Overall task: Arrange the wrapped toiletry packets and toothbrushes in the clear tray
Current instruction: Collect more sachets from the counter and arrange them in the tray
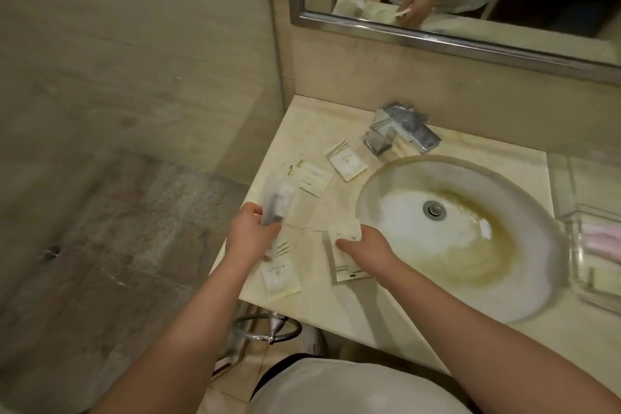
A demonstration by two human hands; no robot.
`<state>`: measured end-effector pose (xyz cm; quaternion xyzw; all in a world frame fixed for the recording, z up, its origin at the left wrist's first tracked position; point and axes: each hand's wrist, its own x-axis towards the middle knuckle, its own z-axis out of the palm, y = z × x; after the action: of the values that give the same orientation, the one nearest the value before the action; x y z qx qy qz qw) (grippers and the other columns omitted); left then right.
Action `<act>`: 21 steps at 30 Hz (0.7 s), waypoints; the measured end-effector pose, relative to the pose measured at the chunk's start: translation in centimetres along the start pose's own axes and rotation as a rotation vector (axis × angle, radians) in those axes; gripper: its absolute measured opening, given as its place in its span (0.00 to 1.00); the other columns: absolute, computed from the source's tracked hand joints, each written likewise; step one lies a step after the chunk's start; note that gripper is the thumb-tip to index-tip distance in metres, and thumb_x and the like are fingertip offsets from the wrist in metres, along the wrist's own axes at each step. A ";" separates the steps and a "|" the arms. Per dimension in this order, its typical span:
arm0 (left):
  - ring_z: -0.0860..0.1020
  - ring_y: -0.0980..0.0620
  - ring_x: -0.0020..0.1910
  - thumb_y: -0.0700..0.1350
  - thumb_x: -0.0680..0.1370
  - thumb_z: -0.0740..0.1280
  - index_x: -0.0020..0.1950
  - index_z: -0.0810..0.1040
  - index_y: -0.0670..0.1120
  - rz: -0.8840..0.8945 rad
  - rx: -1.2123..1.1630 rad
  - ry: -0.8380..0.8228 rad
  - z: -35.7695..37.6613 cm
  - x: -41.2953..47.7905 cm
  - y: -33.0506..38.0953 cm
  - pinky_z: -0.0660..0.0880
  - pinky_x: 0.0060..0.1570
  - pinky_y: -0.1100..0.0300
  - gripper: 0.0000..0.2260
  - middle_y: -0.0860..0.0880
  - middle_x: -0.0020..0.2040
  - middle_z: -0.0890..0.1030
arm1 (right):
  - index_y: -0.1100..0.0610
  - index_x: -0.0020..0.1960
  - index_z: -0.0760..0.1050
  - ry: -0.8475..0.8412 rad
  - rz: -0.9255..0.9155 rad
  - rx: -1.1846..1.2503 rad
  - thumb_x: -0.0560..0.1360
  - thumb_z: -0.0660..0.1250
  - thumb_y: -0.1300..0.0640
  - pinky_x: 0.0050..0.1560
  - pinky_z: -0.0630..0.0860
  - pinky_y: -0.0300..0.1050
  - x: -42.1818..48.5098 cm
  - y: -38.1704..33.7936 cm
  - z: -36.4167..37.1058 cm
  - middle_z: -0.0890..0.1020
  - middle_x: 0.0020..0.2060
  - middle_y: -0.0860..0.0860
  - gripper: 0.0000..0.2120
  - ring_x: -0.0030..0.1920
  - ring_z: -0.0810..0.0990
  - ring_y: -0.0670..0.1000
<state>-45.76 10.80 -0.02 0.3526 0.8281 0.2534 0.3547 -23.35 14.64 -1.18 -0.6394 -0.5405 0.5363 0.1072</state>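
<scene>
My left hand (253, 233) grips a clear wrapped toothbrush packet (279, 203) lifted over the left part of the marble counter. My right hand (363, 245) pinches a small white packet (346, 232) above a larger flat striped packet (346, 267). More white packets lie on the counter: one (280, 279) near the front edge, one (314, 178) in the middle left, one (346, 160) by the faucet. The clear tray (598, 292) stands at the far right past the basin, with pink and pale items inside.
A stained oval sink basin (453, 239) fills the counter's middle. A chrome faucet (400, 133) stands behind it, below a framed mirror (437, 37). A glass shower wall (235, 77) borders the counter on the left. A chrome towel ring (265, 329) hangs under the counter front.
</scene>
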 end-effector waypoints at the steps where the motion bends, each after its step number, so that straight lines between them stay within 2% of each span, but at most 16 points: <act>1: 0.83 0.43 0.40 0.46 0.72 0.73 0.49 0.74 0.44 0.025 -0.094 -0.038 0.5 -0.6 0.9 0.81 0.36 0.49 0.12 0.45 0.44 0.81 | 0.54 0.55 0.80 0.014 0.021 0.066 0.75 0.68 0.56 0.39 0.74 0.39 -0.3 0.2 -0.7 0.84 0.49 0.50 0.09 0.47 0.81 0.50; 2: 0.83 0.41 0.41 0.45 0.72 0.74 0.49 0.76 0.41 0.044 -0.173 -0.077 1.0 -1.2 1.6 0.82 0.40 0.45 0.12 0.42 0.44 0.82 | 0.54 0.55 0.80 0.027 0.039 0.126 0.75 0.68 0.57 0.41 0.76 0.40 -0.6 0.4 -1.5 0.84 0.50 0.51 0.10 0.48 0.82 0.51; 4: 0.84 0.41 0.43 0.42 0.72 0.74 0.50 0.79 0.40 0.071 -0.282 -0.161 2.6 -3.0 3.7 0.82 0.43 0.45 0.10 0.40 0.45 0.84 | 0.53 0.54 0.80 0.050 0.067 0.237 0.75 0.67 0.58 0.45 0.78 0.44 -1.6 1.3 -3.5 0.85 0.49 0.52 0.08 0.48 0.83 0.52; 8: 0.85 0.47 0.45 0.41 0.73 0.73 0.52 0.80 0.45 0.078 -0.392 -0.315 6.9 -6.1 7.2 0.82 0.48 0.47 0.09 0.45 0.47 0.86 | 0.53 0.51 0.80 0.105 0.082 0.368 0.75 0.67 0.58 0.43 0.78 0.45 -3.8 3.9 -7.6 0.85 0.47 0.52 0.06 0.47 0.84 0.53; 11: 0.86 0.49 0.45 0.37 0.74 0.70 0.53 0.80 0.42 0.065 -0.470 -0.399 11.1 -9.0 10.1 0.81 0.48 0.50 0.09 0.46 0.48 0.86 | 0.52 0.51 0.81 0.152 0.060 0.408 0.75 0.67 0.58 0.49 0.79 0.48 -6.2 7.2 -11.6 0.86 0.47 0.51 0.07 0.49 0.84 0.53; 13: 0.86 0.49 0.45 0.37 0.70 0.67 0.52 0.81 0.40 0.063 -0.474 -0.432 14.3 -11.6 12.0 0.80 0.51 0.50 0.11 0.46 0.46 0.87 | 0.53 0.52 0.81 0.184 0.061 0.430 0.75 0.66 0.58 0.54 0.79 0.50 -8.2 10.2 -14.7 0.86 0.48 0.50 0.08 0.50 0.84 0.52; 15: 0.84 0.49 0.42 0.41 0.66 0.67 0.49 0.81 0.40 0.080 -0.437 -0.463 17.4 -14.2 13.9 0.78 0.48 0.51 0.13 0.44 0.42 0.86 | 0.53 0.54 0.81 0.223 0.063 0.480 0.75 0.66 0.58 0.54 0.79 0.51 -9.9 13.0 -17.9 0.86 0.48 0.50 0.09 0.49 0.85 0.52; 18: 0.78 0.48 0.38 0.46 0.66 0.68 0.50 0.78 0.42 0.173 -0.300 -0.508 22.4 -18.2 16.9 0.72 0.41 0.54 0.15 0.45 0.39 0.81 | 0.52 0.56 0.81 0.299 0.077 0.548 0.76 0.67 0.57 0.54 0.81 0.51 -12.1 17.4 -22.7 0.86 0.49 0.49 0.10 0.50 0.85 0.52; 21: 0.71 0.49 0.38 0.46 0.66 0.69 0.51 0.73 0.38 0.269 -0.250 -0.584 26.6 -21.6 19.3 0.68 0.41 0.52 0.18 0.46 0.39 0.74 | 0.53 0.55 0.81 0.382 0.082 0.616 0.76 0.67 0.57 0.53 0.81 0.50 -13.7 20.7 -26.7 0.86 0.49 0.51 0.09 0.49 0.85 0.52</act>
<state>-6.77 10.88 5.22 0.4700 0.6003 0.2859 0.5805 12.20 7.30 2.51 -0.6868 -0.2976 0.5487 0.3724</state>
